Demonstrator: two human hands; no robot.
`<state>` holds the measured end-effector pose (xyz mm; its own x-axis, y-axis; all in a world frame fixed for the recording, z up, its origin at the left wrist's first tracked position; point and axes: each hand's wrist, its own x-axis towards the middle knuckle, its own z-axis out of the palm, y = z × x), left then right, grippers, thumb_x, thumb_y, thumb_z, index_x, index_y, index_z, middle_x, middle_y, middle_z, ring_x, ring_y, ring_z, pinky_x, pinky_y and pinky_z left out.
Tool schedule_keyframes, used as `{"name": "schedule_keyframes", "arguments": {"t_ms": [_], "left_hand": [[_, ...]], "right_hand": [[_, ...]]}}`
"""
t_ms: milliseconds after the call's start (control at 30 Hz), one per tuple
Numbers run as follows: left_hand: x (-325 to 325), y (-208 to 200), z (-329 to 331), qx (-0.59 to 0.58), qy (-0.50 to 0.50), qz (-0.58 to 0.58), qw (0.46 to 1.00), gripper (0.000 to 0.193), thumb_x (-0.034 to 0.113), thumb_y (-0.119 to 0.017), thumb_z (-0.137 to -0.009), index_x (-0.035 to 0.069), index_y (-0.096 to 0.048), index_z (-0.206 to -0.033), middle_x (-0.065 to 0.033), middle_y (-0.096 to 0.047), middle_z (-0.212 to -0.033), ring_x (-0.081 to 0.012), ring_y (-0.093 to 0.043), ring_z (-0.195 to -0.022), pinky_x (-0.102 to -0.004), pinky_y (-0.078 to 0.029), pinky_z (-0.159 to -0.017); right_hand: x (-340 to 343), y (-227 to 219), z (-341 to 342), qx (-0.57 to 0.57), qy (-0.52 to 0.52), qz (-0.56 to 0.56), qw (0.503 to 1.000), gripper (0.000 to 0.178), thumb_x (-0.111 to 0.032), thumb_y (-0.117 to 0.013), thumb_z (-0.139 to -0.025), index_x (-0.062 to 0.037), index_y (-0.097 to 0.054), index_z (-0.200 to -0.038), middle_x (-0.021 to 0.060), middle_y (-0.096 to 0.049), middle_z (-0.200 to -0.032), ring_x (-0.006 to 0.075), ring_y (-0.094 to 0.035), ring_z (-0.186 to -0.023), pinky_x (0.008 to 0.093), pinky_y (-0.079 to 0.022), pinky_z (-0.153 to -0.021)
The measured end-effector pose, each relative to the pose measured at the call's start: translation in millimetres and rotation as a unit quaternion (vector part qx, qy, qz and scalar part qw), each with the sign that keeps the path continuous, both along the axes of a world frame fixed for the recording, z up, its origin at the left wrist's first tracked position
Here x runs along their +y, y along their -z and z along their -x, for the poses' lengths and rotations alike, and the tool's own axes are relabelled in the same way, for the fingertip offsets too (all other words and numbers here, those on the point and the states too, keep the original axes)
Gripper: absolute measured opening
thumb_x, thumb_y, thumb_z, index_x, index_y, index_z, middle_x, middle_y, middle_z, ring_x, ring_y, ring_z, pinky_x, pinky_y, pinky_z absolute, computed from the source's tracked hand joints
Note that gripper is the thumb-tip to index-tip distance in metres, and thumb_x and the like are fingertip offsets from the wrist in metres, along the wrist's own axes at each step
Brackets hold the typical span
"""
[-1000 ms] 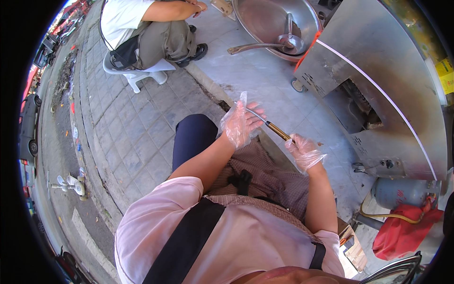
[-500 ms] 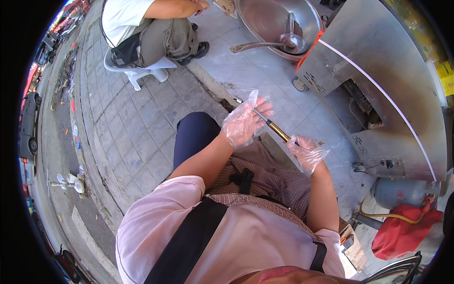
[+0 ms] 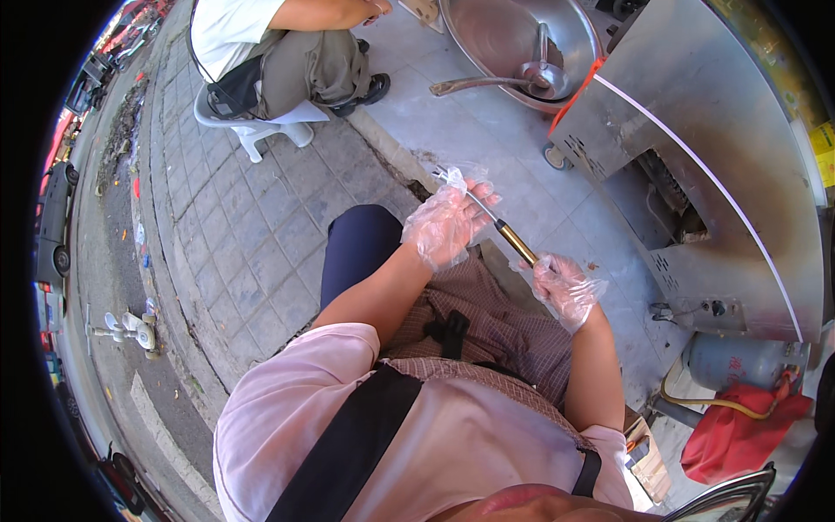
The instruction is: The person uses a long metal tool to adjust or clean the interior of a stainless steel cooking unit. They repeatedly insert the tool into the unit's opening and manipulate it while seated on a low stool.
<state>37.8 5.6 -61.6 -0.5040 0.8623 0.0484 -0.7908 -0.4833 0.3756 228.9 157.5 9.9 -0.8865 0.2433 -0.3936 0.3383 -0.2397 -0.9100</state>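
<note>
My right hand point(image 3: 569, 291), in a clear plastic glove, is closed around the handle end of a slim metal rod tool point(image 3: 515, 241) with a gold and black grip. The tool slants up and left across my lap. My left hand point(image 3: 444, 224), gloved the same way, has its fingers curled around the silver shaft near the far end. A small pale tip pokes out past the left thumb; its exact shape is too small to tell.
Ahead, a large metal basin point(image 3: 487, 39) holds a ladle point(image 3: 478, 84). At right stands a metal cart point(image 3: 731, 174) with a square opening, a gas cylinder point(image 3: 739, 361) and a red cloth point(image 3: 744, 435) below. Another person point(image 3: 304, 74) sits on a white stool point(image 3: 261, 135) at upper left.
The left fingers, spread before, have curled in around the shaft. The right hand has shifted slightly, still holding the tool by its grip.
</note>
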Motion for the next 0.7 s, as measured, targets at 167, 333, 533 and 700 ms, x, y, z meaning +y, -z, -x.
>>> {"name": "schedule_keyframes", "arguments": {"t_ms": [167, 333, 533, 700], "left_hand": [[2.3, 5.3, 1.2, -0.01, -0.014, 0.02, 1.0, 0.023, 0.032, -0.061, -0.091, 0.016, -0.059, -0.107, -0.0031, -0.059, -0.113, -0.0263, -0.052, -0.117, -0.0395, -0.044, -0.097], [2.6, 4.8, 1.0, -0.003, -0.008, 0.004, 1.0, 0.023, 0.034, -0.062, -0.09, 0.016, -0.059, -0.103, -0.0024, -0.061, -0.107, -0.025, -0.054, -0.114, -0.0368, -0.046, -0.092], [4.5, 6.2, 0.7, 0.026, 0.015, -0.03, 0.999, 0.023, 0.036, -0.06, -0.091, 0.016, -0.059, -0.102, -0.0025, -0.061, -0.105, -0.0245, -0.053, -0.113, -0.0369, -0.046, -0.092], [4.6, 2.0, -3.5, 0.01, 0.005, 0.012, 1.0, 0.026, 0.038, -0.057, -0.092, 0.017, -0.057, -0.107, -0.0021, -0.059, -0.11, -0.0228, -0.053, -0.113, -0.0372, -0.043, -0.096]], "right_hand": [[-0.5, 2.4, 1.0, -0.035, -0.001, -0.02, 0.999, 0.02, -0.022, -0.063, -0.089, -0.0048, -0.056, -0.085, -0.0042, -0.042, -0.063, 0.0059, -0.036, -0.055, 0.0206, -0.032, -0.054], [-0.8, 7.0, -1.2, -0.011, -0.007, 0.004, 1.0, 0.022, -0.025, -0.066, -0.088, -0.0055, -0.057, -0.086, -0.0035, -0.046, -0.066, 0.0056, -0.037, -0.055, 0.0198, -0.032, -0.053], [2.0, 10.7, -3.3, -0.02, -0.014, 0.019, 1.0, 0.023, -0.027, -0.068, -0.087, -0.0065, -0.058, -0.087, -0.0033, -0.051, -0.073, 0.0047, -0.039, -0.057, 0.0187, -0.032, -0.052], [-1.1, 2.9, -3.5, -0.026, -0.011, -0.004, 1.0, 0.026, -0.029, -0.066, -0.088, -0.004, -0.059, -0.088, -0.0054, -0.044, -0.067, 0.0044, -0.037, -0.057, 0.0193, -0.031, -0.052]]}}
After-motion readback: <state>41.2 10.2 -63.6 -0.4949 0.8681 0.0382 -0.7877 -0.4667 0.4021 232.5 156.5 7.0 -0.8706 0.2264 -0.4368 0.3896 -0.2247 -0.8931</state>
